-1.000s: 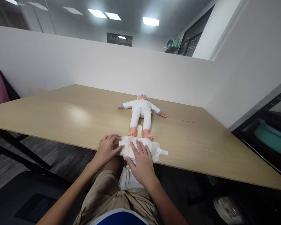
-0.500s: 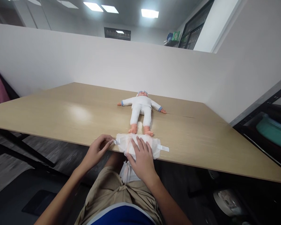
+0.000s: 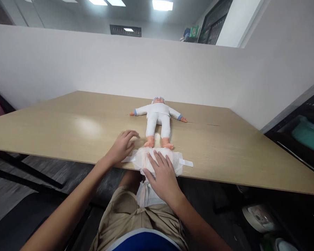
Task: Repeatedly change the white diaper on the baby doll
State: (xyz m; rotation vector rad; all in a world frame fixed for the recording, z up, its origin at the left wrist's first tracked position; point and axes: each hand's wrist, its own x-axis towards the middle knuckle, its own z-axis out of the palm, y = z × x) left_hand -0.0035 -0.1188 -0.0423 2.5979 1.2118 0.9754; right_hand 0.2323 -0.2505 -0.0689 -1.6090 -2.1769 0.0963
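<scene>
A white disposable diaper (image 3: 177, 162) lies spread at the table's front edge, its lower end hanging over towards my lap. Tape tabs stick out flat on both its sides. My right hand (image 3: 162, 170) rests on the diaper with fingers spread. Above the left tab, my left hand (image 3: 123, 145) hovers with bent fingers apart and holds nothing; it is slightly blurred. Just beyond the diaper, a baby doll (image 3: 158, 116) in a white suit with blue cuffs lies on its back, arms stretched out, bare feet close to the diaper's far edge.
The wooden table (image 3: 54, 122) reaches back to a white half wall (image 3: 115, 66). A dark metal shelf (image 3: 285, 134) holding a green item stands on the right. Below on the left is a dark chair (image 3: 18, 219).
My left hand has let go of the diaper's left tab and moved up and to the right. The tab now lies outstretched. My right hand stays on the diaper.
</scene>
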